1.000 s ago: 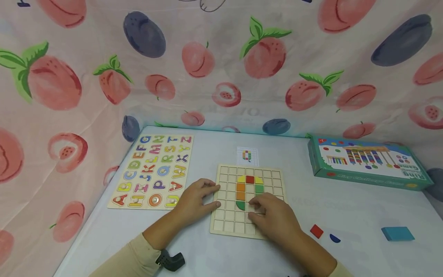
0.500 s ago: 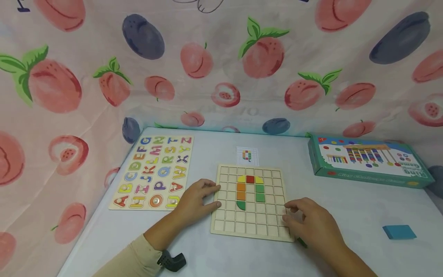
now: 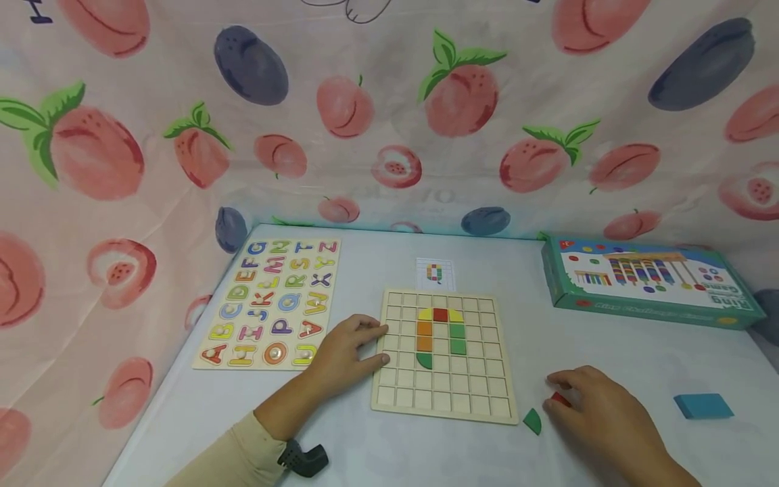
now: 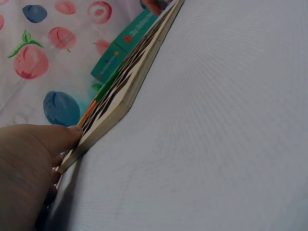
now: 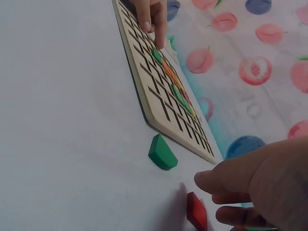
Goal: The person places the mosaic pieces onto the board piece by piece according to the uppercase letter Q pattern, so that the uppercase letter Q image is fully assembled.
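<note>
My left hand (image 3: 343, 355) rests its thumb and fingertips on the left edge of a wooden grid board (image 3: 468, 406). Set in the board are yellow corner pieces (image 3: 454, 316), a red square (image 3: 440, 315), orange squares (image 3: 424, 329), green squares (image 3: 457, 331) and a green quarter-round (image 3: 425, 360). Right of the board, my right hand (image 3: 602, 412) hovers with thumb and forefinger apart around a loose red square piece (image 5: 196, 211). A gap shows between the fingers and this piece in the right wrist view. Another green quarter-round (image 3: 532, 421) lies between board and hand.
A pattern card (image 3: 435, 274) lies behind the board. To the left is an alphabet puzzle (image 3: 282, 277). A green game box (image 3: 645, 281) sits at back right, a blue block (image 3: 703, 406) at far right. A fruit-print cloth (image 3: 389, 101) hangs behind.
My right hand has moved from the board rightward to the loose red square, uncovering a green square on the board and the loose green quarter-round. My left hand stays at the board's edge.
</note>
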Tool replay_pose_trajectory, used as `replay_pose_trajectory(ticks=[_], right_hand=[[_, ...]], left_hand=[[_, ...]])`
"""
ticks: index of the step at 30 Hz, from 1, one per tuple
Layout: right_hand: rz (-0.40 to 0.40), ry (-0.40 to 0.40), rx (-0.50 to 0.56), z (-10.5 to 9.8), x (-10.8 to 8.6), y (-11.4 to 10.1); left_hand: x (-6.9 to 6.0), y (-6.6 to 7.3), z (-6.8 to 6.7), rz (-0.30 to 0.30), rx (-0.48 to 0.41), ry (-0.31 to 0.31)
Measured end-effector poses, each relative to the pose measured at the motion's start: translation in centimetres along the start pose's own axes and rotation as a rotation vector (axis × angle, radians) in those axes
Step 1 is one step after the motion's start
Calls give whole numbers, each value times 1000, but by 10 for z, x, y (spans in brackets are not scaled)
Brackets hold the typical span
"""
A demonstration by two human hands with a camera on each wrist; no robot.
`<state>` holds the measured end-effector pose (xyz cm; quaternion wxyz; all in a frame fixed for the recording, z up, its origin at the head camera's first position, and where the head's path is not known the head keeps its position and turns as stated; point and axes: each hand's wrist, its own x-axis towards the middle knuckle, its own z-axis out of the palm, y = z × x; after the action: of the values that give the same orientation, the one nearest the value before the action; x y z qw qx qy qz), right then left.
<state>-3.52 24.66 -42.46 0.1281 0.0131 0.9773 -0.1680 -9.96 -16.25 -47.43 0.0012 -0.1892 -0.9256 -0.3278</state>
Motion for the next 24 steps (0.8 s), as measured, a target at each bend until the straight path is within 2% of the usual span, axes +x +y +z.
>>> replay_pose_trajectory(ticks=[15, 20, 24], right_hand=[[42, -44, -3, 7, 0, 10], [24, -39, 10, 8, 0, 11], [-9, -1, 6, 7, 0, 9]], left_hand=[[0, -2, 1, 3, -1, -3], [-1, 0, 0, -14, 0, -4], [0, 0, 0, -13, 2, -5]])
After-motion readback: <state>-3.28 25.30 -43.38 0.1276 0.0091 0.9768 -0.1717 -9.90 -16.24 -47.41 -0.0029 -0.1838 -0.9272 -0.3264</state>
